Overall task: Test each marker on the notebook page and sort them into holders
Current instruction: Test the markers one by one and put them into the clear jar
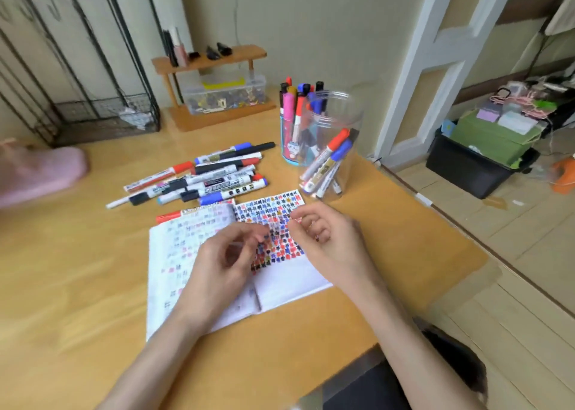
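Our left hand (217, 260) and right hand (326, 241) hover over the scribbled notebook (289, 282), fingers curled (blur hides whether they grasp anything), loose markers (217, 182) lying beyond.

Bare left hand (224, 254) and right hand (323, 238) side by side, fingers curled, fingertips facing, close together. Motion-blurred; grip indeterminate. Forearms bare.

The left hand (221, 263) and right hand (329, 241) are blurred, part of the notebook (289, 282) is hidden beneath them, and a smeared pink object (40, 173) is cut off at the left edge.
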`<state>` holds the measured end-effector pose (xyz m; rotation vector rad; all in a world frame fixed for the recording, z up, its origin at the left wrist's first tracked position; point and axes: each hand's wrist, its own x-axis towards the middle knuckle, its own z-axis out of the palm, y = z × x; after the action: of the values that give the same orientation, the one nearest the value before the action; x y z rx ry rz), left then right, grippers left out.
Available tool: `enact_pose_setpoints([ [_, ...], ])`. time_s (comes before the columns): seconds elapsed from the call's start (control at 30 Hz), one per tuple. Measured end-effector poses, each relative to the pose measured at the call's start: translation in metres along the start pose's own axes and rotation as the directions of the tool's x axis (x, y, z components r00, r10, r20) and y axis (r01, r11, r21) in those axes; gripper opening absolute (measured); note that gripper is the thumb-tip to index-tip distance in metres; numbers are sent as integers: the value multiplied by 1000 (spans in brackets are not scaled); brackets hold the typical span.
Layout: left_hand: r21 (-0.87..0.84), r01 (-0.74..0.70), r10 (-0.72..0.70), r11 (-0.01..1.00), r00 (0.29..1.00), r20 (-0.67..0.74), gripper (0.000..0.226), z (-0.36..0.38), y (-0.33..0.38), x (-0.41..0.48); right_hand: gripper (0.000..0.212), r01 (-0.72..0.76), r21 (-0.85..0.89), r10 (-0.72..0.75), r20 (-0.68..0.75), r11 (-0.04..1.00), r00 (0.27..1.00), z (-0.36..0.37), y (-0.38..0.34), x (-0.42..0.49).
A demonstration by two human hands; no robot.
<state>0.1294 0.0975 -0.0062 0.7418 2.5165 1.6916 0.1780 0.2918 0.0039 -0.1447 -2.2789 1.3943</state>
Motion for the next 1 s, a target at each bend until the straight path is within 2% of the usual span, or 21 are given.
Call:
enact_pose_setpoints([
  [0.13, -95, 49, -54, 994, 997, -50, 26, -5, -4, 4, 20, 12, -61, -1, 170, 998, 985, 37, -3, 24],
  [0.23, -103, 109, -124, 989, 981, -146, 32, -10, -18, 9, 22, 30, -156, 10, 250, 987, 968, 54, -6, 47],
  [0.37, -137, 167, -194, 976, 959, -208, 31, -15, -26, 13, 22, 103, -295, -15, 287, 950, 958, 78, -11, 79],
  [0.57, -126, 157, -182, 980, 958, -223, 30, -12, -23, 11, 11, 207, -473, -61, 305, 857, 950, 100, -11, 96],
  [0.67, -121, 156, -180, 980, 959, -217, 30, -12, -23, 11, 13, 250, -517, -68, 345, 819, 936, 99, -10, 98],
  [0.83, -123, 148, -172, 981, 962, -213, 30, -10, -23, 11, 15, 280, -531, -77, 372, 800, 925, 101, -5, 101],
  [0.93, -145, 146, -174, 979, 964, -203, 30, -11, -24, 12, 12, 306, -463, -136, 366, 832, 921, 100, 0, 99],
  [1.0, -145, 146, -173, 979, 965, -198, 30, -12, -24, 12, 13, 269, -388, -137, 336, 881, 932, 95, -4, 98],
])
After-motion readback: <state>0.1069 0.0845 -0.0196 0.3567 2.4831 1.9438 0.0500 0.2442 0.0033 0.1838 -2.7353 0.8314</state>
